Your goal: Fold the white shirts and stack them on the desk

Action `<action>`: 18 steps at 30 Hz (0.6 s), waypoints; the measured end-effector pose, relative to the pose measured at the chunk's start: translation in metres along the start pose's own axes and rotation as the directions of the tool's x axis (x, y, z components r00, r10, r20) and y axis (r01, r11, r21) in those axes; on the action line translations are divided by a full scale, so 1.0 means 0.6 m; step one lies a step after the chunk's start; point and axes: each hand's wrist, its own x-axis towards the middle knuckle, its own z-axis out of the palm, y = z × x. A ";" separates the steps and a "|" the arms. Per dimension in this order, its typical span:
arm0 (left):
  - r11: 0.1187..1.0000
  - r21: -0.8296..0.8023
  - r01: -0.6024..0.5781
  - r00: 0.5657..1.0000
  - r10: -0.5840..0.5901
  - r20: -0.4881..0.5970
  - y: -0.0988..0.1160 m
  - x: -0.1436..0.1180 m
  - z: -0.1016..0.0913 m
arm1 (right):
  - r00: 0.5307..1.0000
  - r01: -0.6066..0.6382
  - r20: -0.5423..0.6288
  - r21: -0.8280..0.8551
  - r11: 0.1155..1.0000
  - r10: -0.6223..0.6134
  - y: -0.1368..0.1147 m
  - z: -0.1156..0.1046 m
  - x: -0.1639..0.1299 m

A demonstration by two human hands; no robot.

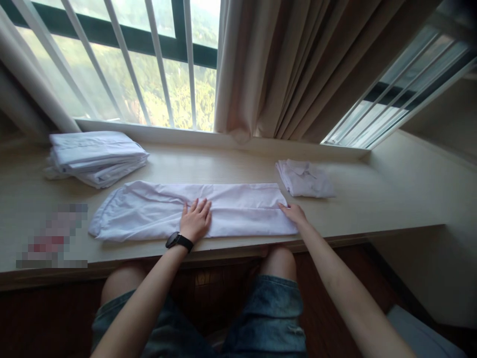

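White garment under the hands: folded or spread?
Folded: the white garment lies as a long strip, its right half showing a lengthwise line.

Left hand flat (palm down)

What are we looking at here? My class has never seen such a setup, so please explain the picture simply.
There is no machine: a person works with two bare hands, seen from a camera worn on their head, looking forward and down. On the pale desk lies a long folded white garment. The left hand, with a black wristwatch, rests flat on it. The right hand touches its right end with the fingers; a firm grip is hard to confirm. Behind are folded white clothes, left, and a collared shirt, right.
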 end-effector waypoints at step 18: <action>0.989 -0.043 0.144 0.977 -0.149 -0.150 -0.027 -0.021 -0.009 | 0.998 0.042 -0.055 0.368 0.929 -0.023 0.029 -0.043 -0.034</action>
